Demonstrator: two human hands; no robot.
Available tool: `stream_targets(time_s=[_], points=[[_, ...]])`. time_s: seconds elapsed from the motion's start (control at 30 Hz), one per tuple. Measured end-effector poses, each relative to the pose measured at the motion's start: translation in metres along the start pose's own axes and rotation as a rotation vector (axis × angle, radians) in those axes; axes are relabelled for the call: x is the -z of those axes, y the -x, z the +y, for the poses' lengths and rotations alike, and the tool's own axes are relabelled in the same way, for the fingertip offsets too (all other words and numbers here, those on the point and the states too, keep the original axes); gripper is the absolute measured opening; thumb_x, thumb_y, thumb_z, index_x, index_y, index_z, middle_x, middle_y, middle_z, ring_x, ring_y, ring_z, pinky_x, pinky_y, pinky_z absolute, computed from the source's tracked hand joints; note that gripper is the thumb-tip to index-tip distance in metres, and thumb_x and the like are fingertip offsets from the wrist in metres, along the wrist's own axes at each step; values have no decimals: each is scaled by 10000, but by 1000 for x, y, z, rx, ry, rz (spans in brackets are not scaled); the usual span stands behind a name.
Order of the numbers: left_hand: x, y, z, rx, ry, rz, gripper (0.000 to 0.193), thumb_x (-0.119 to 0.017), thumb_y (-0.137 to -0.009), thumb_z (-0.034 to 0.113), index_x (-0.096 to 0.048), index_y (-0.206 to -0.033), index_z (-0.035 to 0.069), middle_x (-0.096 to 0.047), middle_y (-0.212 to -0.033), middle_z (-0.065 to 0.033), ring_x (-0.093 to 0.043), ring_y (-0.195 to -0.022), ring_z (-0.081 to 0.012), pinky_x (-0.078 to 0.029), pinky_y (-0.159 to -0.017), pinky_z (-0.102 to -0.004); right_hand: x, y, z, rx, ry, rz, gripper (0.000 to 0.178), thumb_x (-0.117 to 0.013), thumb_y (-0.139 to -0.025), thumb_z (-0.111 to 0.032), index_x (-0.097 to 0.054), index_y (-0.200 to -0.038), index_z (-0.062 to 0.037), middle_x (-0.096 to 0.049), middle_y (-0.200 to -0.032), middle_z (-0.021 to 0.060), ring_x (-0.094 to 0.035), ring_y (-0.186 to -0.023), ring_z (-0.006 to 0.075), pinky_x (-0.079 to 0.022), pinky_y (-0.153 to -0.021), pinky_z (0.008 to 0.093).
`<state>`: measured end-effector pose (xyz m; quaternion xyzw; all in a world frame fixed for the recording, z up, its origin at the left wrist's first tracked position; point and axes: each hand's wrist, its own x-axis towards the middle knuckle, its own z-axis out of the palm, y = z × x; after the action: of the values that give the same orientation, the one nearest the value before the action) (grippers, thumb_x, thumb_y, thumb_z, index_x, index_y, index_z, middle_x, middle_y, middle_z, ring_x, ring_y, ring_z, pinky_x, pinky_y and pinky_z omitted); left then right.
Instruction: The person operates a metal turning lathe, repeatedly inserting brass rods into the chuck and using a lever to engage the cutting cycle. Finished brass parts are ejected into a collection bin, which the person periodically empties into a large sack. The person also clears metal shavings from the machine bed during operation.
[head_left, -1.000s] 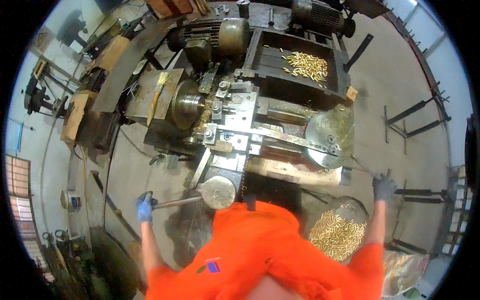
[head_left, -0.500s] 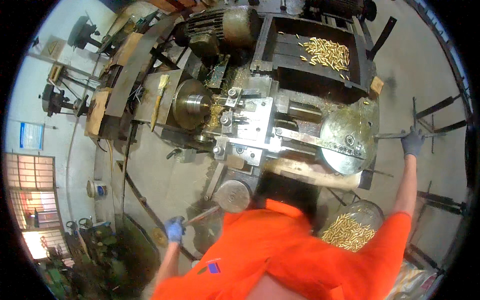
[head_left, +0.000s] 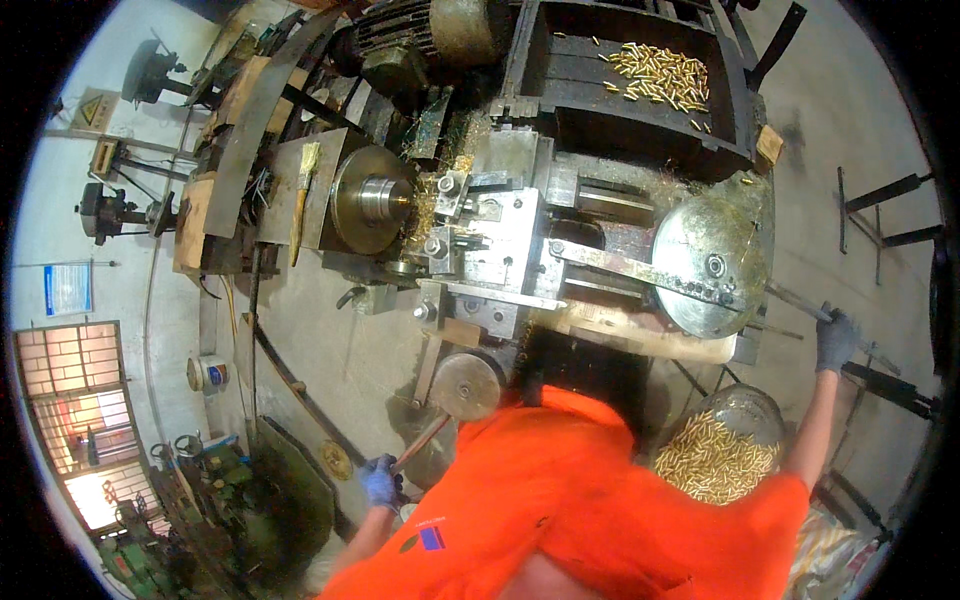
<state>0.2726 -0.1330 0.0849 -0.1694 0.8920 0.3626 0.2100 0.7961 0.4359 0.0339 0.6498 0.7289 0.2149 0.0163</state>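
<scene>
Over grey floor (head_left: 372, 370), clamping left hand (head_left: 379, 481) around left lever (head_left: 421, 442) and right hand (head_left: 838, 340) around right lever (head_left: 793, 299); probably needing steady, even pressure. Likely needing to mind basin (head_left: 757, 412) of brass pieces (head_left: 712, 462), below-left of right grip. Facing disc (head_left: 705, 250) left of right grip, slide (head_left: 510, 225) beyond and between grips, chuck (head_left: 380, 198) beyond left grip, tray (head_left: 640, 140) farthest.
</scene>
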Motion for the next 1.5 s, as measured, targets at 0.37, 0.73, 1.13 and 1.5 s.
stream_targets(time_s=[0.37,0.73,1.13,1.5], points=[[14,-22,-20,-89,-37,-86,157,-561,-793,149,-586,-736,4,-516,-544,-61,-446,-379,-135,-340,-334,-277,26,72,-2,-149,-45,-179,409,-498,-811,-444,-652,-691,-85,-610,-697,178,-596,-676,364,-453,-577,428],[-86,58,237,-1524,-378,-317,328,-612,-785,244,-611,-1046,44,-641,-744,-114,-623,-649,-221,-468,-587,-330,55,153,-20,-345,-262,-315,409,-582,-715,-475,-665,-812,-87,-633,-774,169,-612,-728,344,-469,-625,414],[-107,94,297,-1965,-107,-345,115,-591,-772,107,-634,-867,59,-609,-657,-102,-575,-553,-232,-450,-513,-327,75,154,-29,-397,-218,-353,418,-629,-664,-445,-674,-860,-78,-634,-810,188,-616,-779,339,-479,-690,408],[-145,88,285,-1768,-599,-356,462,-563,-791,390,-537,-1102,50,-623,-791,-150,-611,-717,-317,-471,-613,-398,78,157,-29,-317,-239,-305,479,-544,-722,-516,-673,-808,-63,-617,-755,209,-614,-722,358,-472,-620,415]])
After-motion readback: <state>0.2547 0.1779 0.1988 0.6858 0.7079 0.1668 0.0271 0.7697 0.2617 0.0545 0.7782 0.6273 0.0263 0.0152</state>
